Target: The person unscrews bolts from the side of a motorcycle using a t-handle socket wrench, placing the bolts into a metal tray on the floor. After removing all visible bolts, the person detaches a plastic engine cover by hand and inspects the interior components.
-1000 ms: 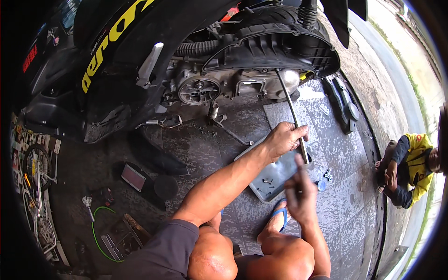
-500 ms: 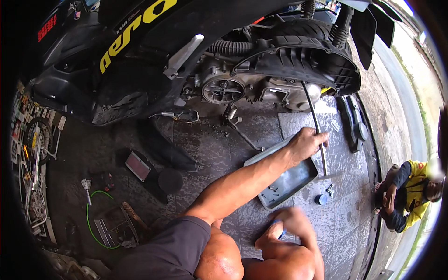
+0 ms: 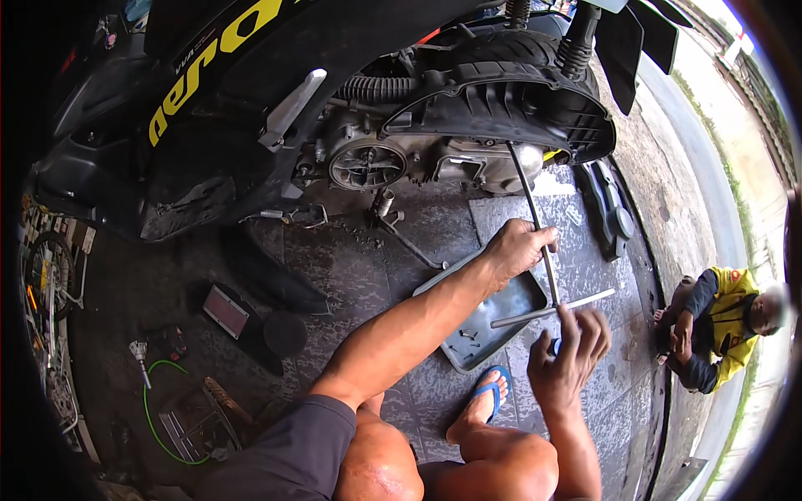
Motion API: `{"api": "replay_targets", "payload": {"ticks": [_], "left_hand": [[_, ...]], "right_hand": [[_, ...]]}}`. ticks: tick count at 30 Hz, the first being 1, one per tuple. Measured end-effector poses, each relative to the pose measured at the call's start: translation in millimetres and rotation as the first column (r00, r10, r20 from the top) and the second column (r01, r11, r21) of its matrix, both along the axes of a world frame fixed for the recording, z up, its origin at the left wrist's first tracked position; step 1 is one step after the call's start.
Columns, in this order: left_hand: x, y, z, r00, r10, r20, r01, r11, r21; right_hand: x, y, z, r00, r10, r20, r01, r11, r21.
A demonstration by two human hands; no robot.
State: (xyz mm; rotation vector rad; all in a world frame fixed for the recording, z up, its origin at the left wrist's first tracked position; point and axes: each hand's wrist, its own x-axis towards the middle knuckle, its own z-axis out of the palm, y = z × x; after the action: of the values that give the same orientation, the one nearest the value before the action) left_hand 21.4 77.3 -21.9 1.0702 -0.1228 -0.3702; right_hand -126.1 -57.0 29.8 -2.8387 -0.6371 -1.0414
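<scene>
My left hand (image 3: 523, 249) is closed around the shaft of a T-handle wrench (image 3: 531, 199). The wrench slants up to the lower edge of the black cover (image 3: 501, 113) on the scooter's engine side, where its tip is hidden. Its crossbar lies over the right part of a grey tray (image 3: 476, 366) holding several small bolts (image 3: 468, 335). Just below the crossbar, my right hand (image 3: 568, 367) is raised with fingers partly curled and apart. Its fingertips are close to the bar; whether they touch it, I cannot tell. A round finned part (image 3: 368, 164) is exposed on the engine.
Beyond the tray, a long black cover (image 3: 614, 221) lies on the tiled floor. A flat filter panel (image 3: 225, 313), a green cable (image 3: 149, 417) and metal parts lie at left. Someone in a yellow and dark jacket (image 3: 727, 338) sits at right.
My right hand has come up from beside my foot to the wrench's crossbar, which has turned to lie broadside. The left hand keeps its hold on the shaft. The whole view has shifted slightly.
</scene>
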Motion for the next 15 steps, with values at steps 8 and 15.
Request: {"api": "replay_targets", "payload": {"ticks": [8,15], "left_hand": [[-4,0,-6,0.981,0.147,0.126,-0.170,0.964,0.203],[-81,13,63,0.633,0.276,0.723,-0.301,0.949,-0.099]], "right_hand": [[52,10,-23,0.878,0.385,-0.284,0.127,0.385,0.914],[67,6,-23,0.902,0.113,-0.416,0.109,0.874,0.474]]}}
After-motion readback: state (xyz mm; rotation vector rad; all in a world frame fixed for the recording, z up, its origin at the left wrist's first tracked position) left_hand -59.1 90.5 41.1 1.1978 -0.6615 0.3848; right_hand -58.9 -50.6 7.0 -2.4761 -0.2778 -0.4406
